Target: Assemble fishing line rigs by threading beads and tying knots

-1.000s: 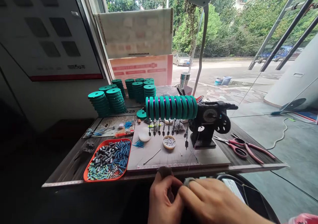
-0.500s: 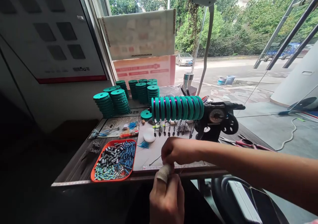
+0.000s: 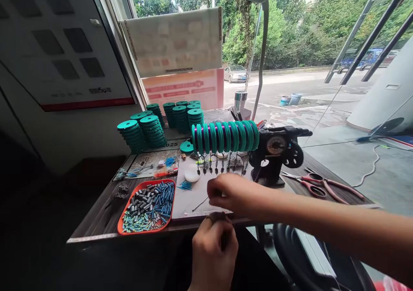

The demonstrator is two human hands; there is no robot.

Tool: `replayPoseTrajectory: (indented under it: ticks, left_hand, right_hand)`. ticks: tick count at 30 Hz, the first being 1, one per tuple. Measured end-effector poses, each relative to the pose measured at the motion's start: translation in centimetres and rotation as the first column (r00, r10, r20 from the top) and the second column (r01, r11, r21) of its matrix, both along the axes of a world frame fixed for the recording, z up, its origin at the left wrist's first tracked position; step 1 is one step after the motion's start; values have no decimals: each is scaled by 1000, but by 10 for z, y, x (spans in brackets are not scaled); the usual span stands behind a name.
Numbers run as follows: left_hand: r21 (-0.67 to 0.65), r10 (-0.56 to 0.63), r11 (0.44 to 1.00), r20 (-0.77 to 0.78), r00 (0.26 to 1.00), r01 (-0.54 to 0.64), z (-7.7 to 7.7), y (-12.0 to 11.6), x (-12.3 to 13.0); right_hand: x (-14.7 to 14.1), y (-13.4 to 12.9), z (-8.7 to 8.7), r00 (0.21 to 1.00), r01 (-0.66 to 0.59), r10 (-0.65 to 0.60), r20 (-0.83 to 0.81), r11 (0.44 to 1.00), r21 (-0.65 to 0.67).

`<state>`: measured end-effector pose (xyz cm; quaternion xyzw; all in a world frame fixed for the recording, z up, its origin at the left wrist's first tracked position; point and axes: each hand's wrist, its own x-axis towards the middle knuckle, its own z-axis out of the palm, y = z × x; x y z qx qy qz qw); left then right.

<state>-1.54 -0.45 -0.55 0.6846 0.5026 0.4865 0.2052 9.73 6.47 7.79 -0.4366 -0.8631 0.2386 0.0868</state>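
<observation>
My right hand (image 3: pixel 224 192) reaches in from the right over the white board (image 3: pixel 190 207), thumb and fingers curled into a pinch. Just below it, at the table's front edge, my left hand (image 3: pixel 214 243) is closed too, fingertips pressed together. Whatever either hand holds is too fine or hidden to make out. A thin dark strand (image 3: pixel 200 204) lies on the board left of my right hand. Beyond the hands, a row of teal ring spools (image 3: pixel 226 137) sits on the shaft of a black winding machine (image 3: pixel 274 149), with small dark weights (image 3: pixel 217 170) hanging beneath.
An orange tray (image 3: pixel 121 224) of grey cylinders and blue and green pieces stands at left. Stacks of teal spools (image 3: pixel 151 131) fill the back. Pink-handled scissors (image 3: pixel 314 190) and pliers (image 3: pixel 346 190) lie at right. A round white piece (image 3: pixel 192 176) rests on the board.
My hands have moved slightly apart; the left has turned and lowered its fingers, the right has opened a small gap between thumb and fingers. The view has shifted a little.
</observation>
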Motion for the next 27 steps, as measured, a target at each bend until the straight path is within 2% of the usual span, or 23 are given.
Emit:
replayPoseTrajectory:
  ticks: [1, 2, 3, 4, 5, 7, 8, 10, 12, 13, 16, 20, 24, 26, 27]
  left_hand:
    - [-214, -14, 976, 171, 985, 51, 2, 0, 1]
    - [-401, 12, 906, 346, 938, 136, 4, 0, 1]
    - [-533, 77, 812, 500, 863, 237, 5, 0, 2]
    - [-607, 162, 721, 617, 770, 334, 5, 0, 2]
    - [-642, 250, 643, 691, 678, 418, 6, 1, 3]
    - [-648, 377, 543, 756, 535, 534, 5, 2, 5]
    - [-640, 413, 514, 768, 489, 571, 4, 2, 6]
    - [-623, 450, 477, 779, 436, 620, 2, 2, 7]
    - [-618, 473, 461, 778, 414, 637, 2, 1, 9]
    - [-619, 483, 458, 776, 406, 637, 2, 1, 9]
    - [-632, 512, 444, 761, 398, 635, 3, -1, 10]
    - [-645, 545, 418, 742, 391, 640, 4, -2, 11]
    - [-628, 547, 418, 751, 370, 657, 4, -1, 12]
    - [-619, 539, 422, 759, 366, 662, 4, -1, 12]
    - [-617, 534, 425, 762, 367, 662, 4, -1, 11]
  right_hand:
    - [11, -8, -5, 999, 24, -19, -51, 995, 99]
    - [22, -18, -13, 994, 52, -32, -102, 977, 207]
    - [33, -27, -23, 988, 78, -31, -154, 947, 310]
    - [43, -37, -34, 971, 108, 19, -239, 855, 506]
    - [51, -47, -47, 958, 129, 67, -277, 766, 630]
    - [63, -62, -70, 935, 106, 191, -299, 654, 749]
    - [65, -67, -80, 928, 73, 241, -282, 628, 775]
    - [64, -72, -90, 919, 6, 317, -235, 584, 812]
    - [59, -73, -92, 921, -20, 337, -195, 541, 841]
    - [57, -72, -91, 921, -14, 339, -192, 520, 854]
    - [53, -72, -91, 930, 28, 303, -209, 509, 860]
    - [54, -73, -100, 913, 118, 295, -282, 471, 874]
    - [53, -75, -103, 910, 104, 295, -292, 519, 848]
    - [50, -76, -104, 877, 200, 269, -399, 549, 812]
    - [49, -77, -105, 849, 265, 222, -480, 607, 749]
